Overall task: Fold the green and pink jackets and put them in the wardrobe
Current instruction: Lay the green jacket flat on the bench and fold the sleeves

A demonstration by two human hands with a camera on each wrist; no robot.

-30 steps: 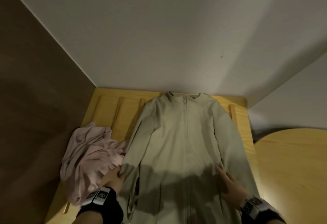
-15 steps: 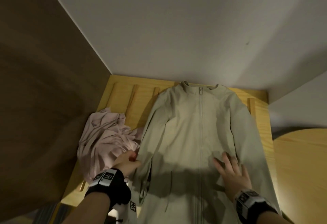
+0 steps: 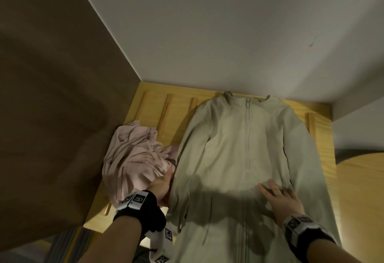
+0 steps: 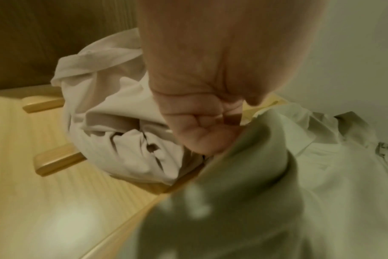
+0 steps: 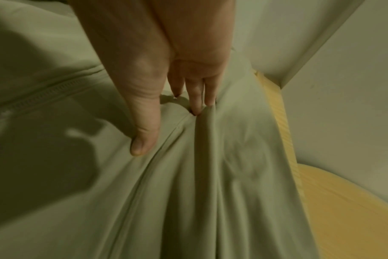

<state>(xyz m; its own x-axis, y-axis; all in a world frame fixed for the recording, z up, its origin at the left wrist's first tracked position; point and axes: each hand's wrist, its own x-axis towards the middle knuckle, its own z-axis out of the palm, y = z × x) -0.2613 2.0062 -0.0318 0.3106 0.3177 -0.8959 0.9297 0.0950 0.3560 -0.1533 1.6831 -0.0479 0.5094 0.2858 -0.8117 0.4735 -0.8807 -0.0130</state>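
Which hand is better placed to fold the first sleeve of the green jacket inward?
Left. The left hand already grips the pale green zip-up jacket at its sleeve edge, while the right hand lies flat, pinning the front.

Pale grey-white wall [image 3: 239, 29] behind, w/ a small dark mark at upper right. Brown panel [image 3: 52, 96] on the left, meeting the wall at a corner. Light wood desk [image 3: 149, 104] pushed against both, w/ raised wooden slats [image 3: 166, 106] running front to back on its top. A 2nd wall [image 3: 359, 125] juts out at right. Below it a rounded wood top [image 3: 361, 190], same colour, just beside the desk. Striped grey floor [image 3: 60, 244] at bottom left. Light dim, warm; soft shadows across the wall.
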